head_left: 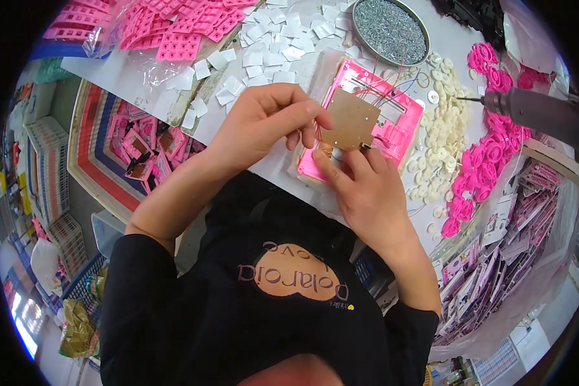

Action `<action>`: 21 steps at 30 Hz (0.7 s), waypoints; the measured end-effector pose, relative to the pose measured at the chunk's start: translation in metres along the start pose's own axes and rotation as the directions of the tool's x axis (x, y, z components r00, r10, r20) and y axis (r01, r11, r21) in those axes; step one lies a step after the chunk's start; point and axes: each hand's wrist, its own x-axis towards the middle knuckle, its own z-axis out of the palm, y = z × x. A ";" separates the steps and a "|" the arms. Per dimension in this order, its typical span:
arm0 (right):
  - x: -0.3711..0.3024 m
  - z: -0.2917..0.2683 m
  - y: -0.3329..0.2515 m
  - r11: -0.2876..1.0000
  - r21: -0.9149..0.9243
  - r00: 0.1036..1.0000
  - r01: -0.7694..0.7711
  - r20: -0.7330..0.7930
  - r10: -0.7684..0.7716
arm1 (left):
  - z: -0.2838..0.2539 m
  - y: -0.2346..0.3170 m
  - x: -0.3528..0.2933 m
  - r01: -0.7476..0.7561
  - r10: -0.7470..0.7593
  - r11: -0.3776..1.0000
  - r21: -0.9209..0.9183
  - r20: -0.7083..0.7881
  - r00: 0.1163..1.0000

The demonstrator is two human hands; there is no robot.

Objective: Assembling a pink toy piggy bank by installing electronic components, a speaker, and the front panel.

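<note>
A pink plastic housing lies open on the bench in front of me, with a brown circuit board in it. Thin red and blue wires loop out at its far side. My left hand is over the board's left edge, thumb and fingers bent together; anything between the fingertips is too small to name. At the near edge of the board is my right hand, its thumb and fingers closed in around a small pale part. Its fingertips partly hide what they grip.
Beyond the housing stands a round tin of screws. White squares and pink button pads lie far left. Cream discs and pink rings spread rightward, under a screwdriver. A basket holds pink assemblies.
</note>
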 end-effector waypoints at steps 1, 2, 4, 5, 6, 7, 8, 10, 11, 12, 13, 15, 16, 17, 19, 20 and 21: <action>-0.001 0.001 0.004 0.999 0.031 1.000 0.016 0.014 -0.016 | 0.001 0.001 0.004 0.046 -0.043 0.997 -0.055 0.044 0.998; -0.004 0.001 0.007 0.997 0.076 1.000 0.009 0.005 -0.009 | 0.003 -0.001 0.005 0.015 -0.013 0.998 -0.055 0.033 0.999; -0.007 0.002 0.010 0.986 0.164 1.000 -0.004 -0.013 0.006 | 0.008 -0.006 0.003 -0.047 0.048 0.997 -0.055 0.014 0.999; -0.006 0.002 0.011 0.984 0.180 0.999 -0.007 -0.031 0.013 | 0.009 -0.008 0.001 -0.064 0.065 0.997 -0.038 0.012 0.998; -0.005 0.002 0.012 0.980 0.196 0.999 -0.010 -0.050 0.020 | 0.011 -0.009 -0.001 -0.082 0.082 0.996 -0.021 0.010 0.997; -0.005 0.002 0.011 0.977 0.214 0.997 -0.014 -0.067 0.029 | 0.012 -0.013 -0.002 -0.140 0.140 0.990 0.009 0.026 0.990; -0.004 0.004 0.007 0.991 0.132 0.995 -0.017 -0.094 0.029 | 0.013 -0.016 -0.003 -0.202 0.200 0.979 0.037 0.042 0.979; -0.003 0.009 -0.002 0.999 -0.037 0.988 -0.029 -0.153 0.023 | 0.015 -0.011 -0.002 -0.319 0.305 0.933 0.165 0.102 0.947; -0.003 0.007 -0.001 1.000 -0.008 0.990 -0.009 -0.142 0.008 | 0.017 -0.007 -0.003 -0.342 0.317 0.914 0.219 0.139 0.938; -0.003 0.004 0.002 1.000 0.021 0.991 0.009 -0.130 -0.006 | 0.017 -0.003 -0.004 -0.364 0.327 0.890 0.274 0.171 0.929; -0.003 -0.001 0.006 0.999 0.042 0.992 0.028 -0.123 -0.023 | 0.020 0.001 -0.006 -0.364 0.320 0.886 0.286 0.191 0.928; -0.007 -0.010 0.016 0.963 0.270 0.967 0.006 -0.247 0.063 | 0.023 0.008 -0.006 -0.397 0.331 0.865 0.307 0.247 0.911; -0.009 -0.015 0.019 0.921 0.389 0.930 -0.026 -0.328 0.165 | 0.025 0.009 -0.006 -0.422 0.345 0.850 0.314 0.275 0.898; -0.009 -0.020 0.021 0.862 0.505 0.879 -0.042 -0.392 0.273 | 0.026 0.010 -0.005 -0.446 0.350 0.828 0.340 0.308 0.884; -0.006 -0.023 0.025 0.578 0.812 0.883 -0.080 -0.211 0.419 | 0.030 0.013 -0.003 -0.499 0.361 0.782 0.374 0.380 0.852; -0.004 -0.021 0.027 0.421 0.897 0.891 -0.133 -0.078 0.447 | 0.033 0.012 -0.001 -0.519 0.366 0.765 0.382 0.406 0.837; -0.003 -0.021 0.030 0.250 0.950 0.891 -0.186 0.055 0.451 | 0.035 0.012 0.000 -0.529 0.369 0.758 0.381 0.418 0.830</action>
